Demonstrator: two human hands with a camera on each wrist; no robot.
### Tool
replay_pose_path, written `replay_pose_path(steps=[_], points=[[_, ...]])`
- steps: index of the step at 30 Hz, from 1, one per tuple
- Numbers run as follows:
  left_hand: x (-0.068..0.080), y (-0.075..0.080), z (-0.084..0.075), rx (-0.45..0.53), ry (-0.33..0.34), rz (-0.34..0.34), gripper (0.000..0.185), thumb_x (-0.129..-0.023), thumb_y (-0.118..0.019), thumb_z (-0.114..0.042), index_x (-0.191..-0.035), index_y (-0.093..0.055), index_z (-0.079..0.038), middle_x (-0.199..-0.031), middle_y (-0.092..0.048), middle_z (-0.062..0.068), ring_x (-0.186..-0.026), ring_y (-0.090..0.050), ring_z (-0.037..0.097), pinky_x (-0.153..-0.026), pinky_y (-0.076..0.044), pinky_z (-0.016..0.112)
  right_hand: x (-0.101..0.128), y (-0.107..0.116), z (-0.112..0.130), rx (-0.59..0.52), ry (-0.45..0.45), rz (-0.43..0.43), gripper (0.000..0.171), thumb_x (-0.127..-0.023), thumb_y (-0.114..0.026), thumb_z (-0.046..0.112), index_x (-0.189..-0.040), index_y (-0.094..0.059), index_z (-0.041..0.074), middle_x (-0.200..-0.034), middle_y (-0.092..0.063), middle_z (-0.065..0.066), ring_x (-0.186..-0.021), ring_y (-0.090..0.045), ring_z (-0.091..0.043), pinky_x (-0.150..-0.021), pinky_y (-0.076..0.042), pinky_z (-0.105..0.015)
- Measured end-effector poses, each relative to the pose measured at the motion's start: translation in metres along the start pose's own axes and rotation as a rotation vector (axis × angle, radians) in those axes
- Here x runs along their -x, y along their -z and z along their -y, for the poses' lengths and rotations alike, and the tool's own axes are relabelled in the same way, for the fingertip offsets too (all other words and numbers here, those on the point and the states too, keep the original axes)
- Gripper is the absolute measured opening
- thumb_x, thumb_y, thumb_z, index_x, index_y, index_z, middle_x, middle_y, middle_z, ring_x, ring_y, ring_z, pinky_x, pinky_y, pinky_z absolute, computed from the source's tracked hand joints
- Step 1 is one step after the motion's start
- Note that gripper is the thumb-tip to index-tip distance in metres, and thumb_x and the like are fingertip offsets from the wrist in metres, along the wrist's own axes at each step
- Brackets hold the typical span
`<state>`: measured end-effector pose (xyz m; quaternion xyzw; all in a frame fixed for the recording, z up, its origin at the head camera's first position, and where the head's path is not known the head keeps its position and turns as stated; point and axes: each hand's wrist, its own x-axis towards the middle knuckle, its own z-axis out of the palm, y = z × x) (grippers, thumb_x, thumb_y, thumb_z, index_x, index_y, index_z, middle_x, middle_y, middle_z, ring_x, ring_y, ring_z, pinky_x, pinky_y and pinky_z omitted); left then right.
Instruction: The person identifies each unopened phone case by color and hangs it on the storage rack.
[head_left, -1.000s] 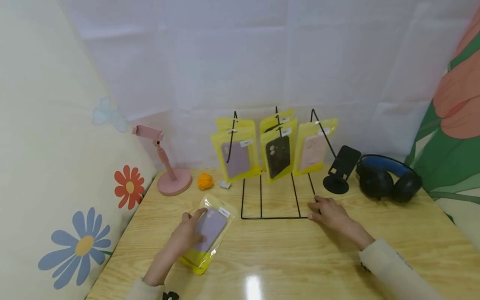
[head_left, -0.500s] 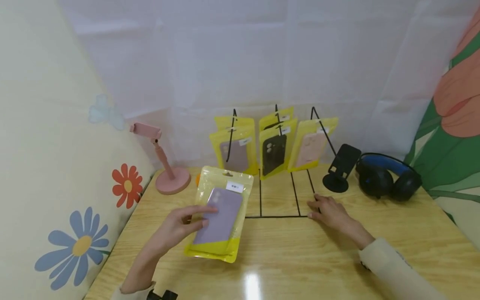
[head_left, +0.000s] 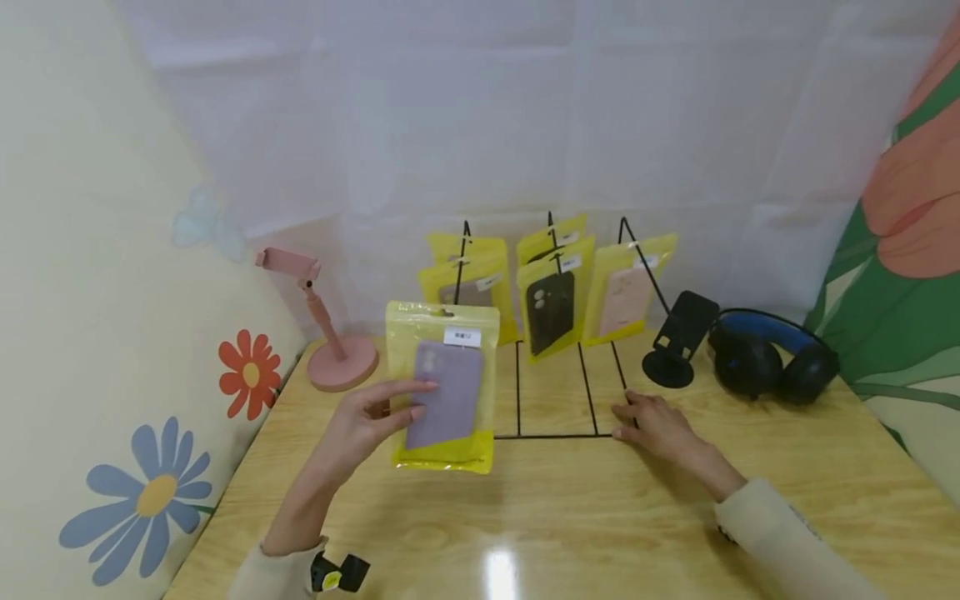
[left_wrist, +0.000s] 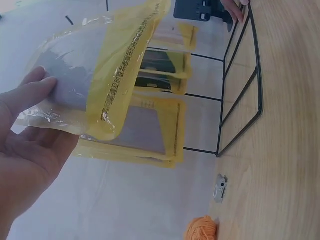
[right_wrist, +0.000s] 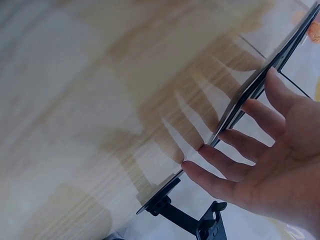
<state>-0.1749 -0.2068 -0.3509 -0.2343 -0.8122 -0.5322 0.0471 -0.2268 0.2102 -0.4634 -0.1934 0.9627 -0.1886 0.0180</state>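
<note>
My left hand (head_left: 352, 429) pinches a packaged phone case (head_left: 447, 392) by its left edge, thumb in front and the other fingers behind. The pouch is clear and yellow with a lilac case and a white label; it hangs upright above the table, in front of the black wire display rack (head_left: 555, 435). In the left wrist view its printed yellow end (left_wrist: 117, 75) faces the rack. My right hand (head_left: 660, 429) rests at the rack's front right corner. In the right wrist view its fingers are spread, their tips at the base wire (right_wrist: 235, 107) and tabletop.
Lilac, black (head_left: 551, 312) and pink (head_left: 624, 300) packaged cases hang on the rack's hooks. Left stands a pink phone stand (head_left: 341, 362). Right are a black phone stand (head_left: 678, 337) and headphones (head_left: 772, 358). An orange yarn ball (left_wrist: 201, 229) and small grey item (left_wrist: 220, 188) lie near the rack.
My left hand has lifted the packaged phone case off the table, bringing it upright and toward the rack. My right hand has stayed at the rack's corner.
</note>
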Motion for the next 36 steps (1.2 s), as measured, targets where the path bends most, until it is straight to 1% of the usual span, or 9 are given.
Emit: replay_pose_path(steps=[5, 13, 16, 20, 23, 26, 29, 35, 36], points=[[0.003, -0.004, 0.003, -0.021, -0.019, 0.001, 0.03, -0.087, -0.07, -0.006, -0.117, -0.07, -0.009, -0.074, -0.052, 0.0, -0.052, -0.036, 0.013, -0.047, -0.034, 0.027, 0.002, 0.001, 0.0, -0.015, -0.008, 0.001, 0.046, -0.092, -0.065, 0.029, -0.131, -0.06, 0.004, -0.141, -0.042, -0.032, -0.117, -0.044, -0.056, -0.081, -0.043, -0.068], [-0.001, -0.008, 0.009, -0.053, 0.025, 0.003, 0.03, -0.088, -0.07, -0.01, -0.118, -0.07, -0.011, -0.078, -0.053, 0.003, -0.057, -0.037, 0.012, -0.051, -0.033, 0.023, 0.003, 0.004, -0.003, 0.007, -0.021, 0.007, 0.046, -0.092, -0.065, 0.028, -0.131, -0.06, 0.004, -0.141, -0.042, -0.032, -0.117, -0.045, -0.056, -0.079, -0.044, -0.068], [-0.009, -0.011, 0.012, -0.064, 0.032, 0.003, 0.03, -0.089, -0.07, -0.012, -0.119, -0.07, -0.015, -0.078, -0.052, 0.004, -0.056, -0.035, 0.012, -0.051, -0.033, 0.023, 0.004, 0.005, -0.003, 0.004, -0.029, 0.008, 0.046, -0.092, -0.065, 0.029, -0.131, -0.06, 0.004, -0.141, -0.042, -0.032, -0.117, -0.045, -0.056, -0.08, -0.044, -0.068], [-0.023, -0.015, 0.017, -0.054, 0.061, 0.014, 0.031, -0.09, -0.069, -0.014, -0.121, -0.069, -0.018, -0.073, -0.046, 0.004, -0.055, -0.032, 0.012, -0.052, -0.033, 0.023, 0.006, 0.005, -0.002, -0.004, -0.031, 0.005, 0.046, -0.092, -0.065, 0.028, -0.131, -0.06, 0.004, -0.141, -0.042, -0.032, -0.117, -0.045, -0.056, -0.08, -0.043, -0.068], [-0.034, -0.017, 0.022, -0.039, 0.094, 0.021, 0.034, -0.091, -0.067, -0.011, -0.124, -0.067, -0.018, -0.066, -0.037, 0.004, -0.053, -0.03, 0.012, -0.052, -0.033, 0.023, 0.008, 0.005, -0.001, -0.008, -0.023, -0.002, 0.046, -0.092, -0.065, 0.029, -0.131, -0.06, 0.004, -0.14, -0.043, -0.032, -0.117, -0.045, -0.055, -0.081, -0.044, -0.067], [-0.044, -0.017, 0.029, -0.023, 0.121, 0.013, 0.036, -0.091, -0.066, -0.008, -0.126, -0.065, -0.015, -0.062, -0.034, 0.005, -0.053, -0.028, 0.013, -0.053, -0.032, 0.024, 0.007, 0.004, 0.0, -0.015, -0.011, -0.003, 0.046, -0.092, -0.065, 0.029, -0.13, -0.06, 0.004, -0.14, -0.043, -0.032, -0.117, -0.046, -0.055, -0.082, -0.044, -0.067], [-0.053, -0.018, 0.036, 0.0, 0.138, -0.007, 0.035, -0.092, -0.065, -0.01, -0.127, -0.065, -0.014, -0.064, -0.035, 0.005, -0.054, -0.026, 0.014, -0.055, -0.031, 0.026, 0.007, 0.003, 0.001, -0.026, -0.015, 0.002, 0.047, -0.092, -0.065, 0.03, -0.131, -0.06, 0.004, -0.141, -0.043, -0.031, -0.119, -0.045, -0.055, -0.084, -0.043, -0.067], [-0.064, -0.019, 0.047, -0.003, 0.137, -0.076, 0.029, -0.091, -0.068, -0.022, -0.12, -0.069, -0.022, -0.061, -0.036, 0.006, -0.05, -0.023, 0.014, -0.049, -0.029, 0.027, 0.006, 0.002, 0.002, -0.028, -0.009, -0.002, 0.047, -0.092, -0.065, 0.03, -0.131, -0.06, 0.004, -0.141, -0.043, -0.03, -0.119, -0.045, -0.054, -0.082, -0.043, -0.067], [-0.066, -0.019, 0.049, -0.005, 0.138, -0.082, 0.029, -0.091, -0.068, -0.023, -0.119, -0.07, -0.023, -0.065, -0.043, 0.004, -0.049, -0.022, 0.014, -0.049, -0.029, 0.027, 0.006, 0.002, 0.002, -0.024, -0.005, -0.003, 0.047, -0.092, -0.065, 0.03, -0.13, -0.06, 0.004, -0.141, -0.043, -0.031, -0.118, -0.046, -0.054, -0.081, -0.044, -0.067]])
